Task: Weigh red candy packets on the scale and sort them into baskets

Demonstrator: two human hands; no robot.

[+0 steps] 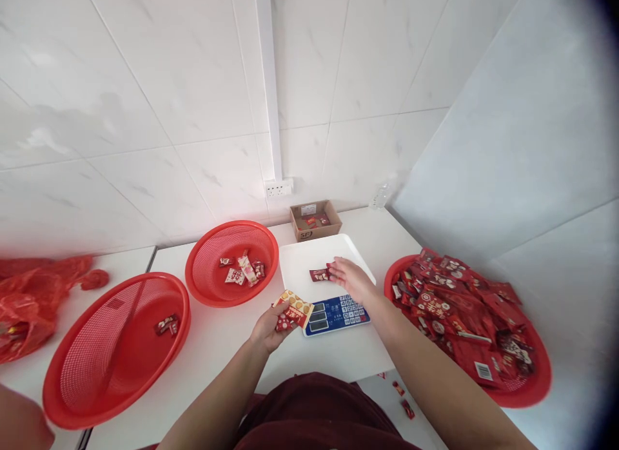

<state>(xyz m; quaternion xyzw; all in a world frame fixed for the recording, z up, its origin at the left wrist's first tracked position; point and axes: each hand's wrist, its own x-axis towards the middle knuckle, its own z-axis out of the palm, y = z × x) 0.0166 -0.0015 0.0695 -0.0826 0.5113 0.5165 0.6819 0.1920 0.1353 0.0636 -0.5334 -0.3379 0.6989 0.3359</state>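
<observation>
In the head view, grasps a yellow-patterned packet (298, 303) and red packets (294, 317) in the fingers of the left hand (268, 331), at the near left corner of the scale (338, 318). Reaches over the pan (298, 260) of the scale with the right hand (352, 279), fingers curved at the right end of a small dark-red packet (319, 275) lying there; cannot tell whether gripping or merely touching. Includes, on the white worktop (213, 350), a red basket (207, 263) with a few packets left of the scale, a larger red basket (80, 369) farther left of the scale, and a cardboard box (323, 233) behind the scale. Includes also, right of the scale, a heaped basket (540, 378) of mostly red packets.
</observation>
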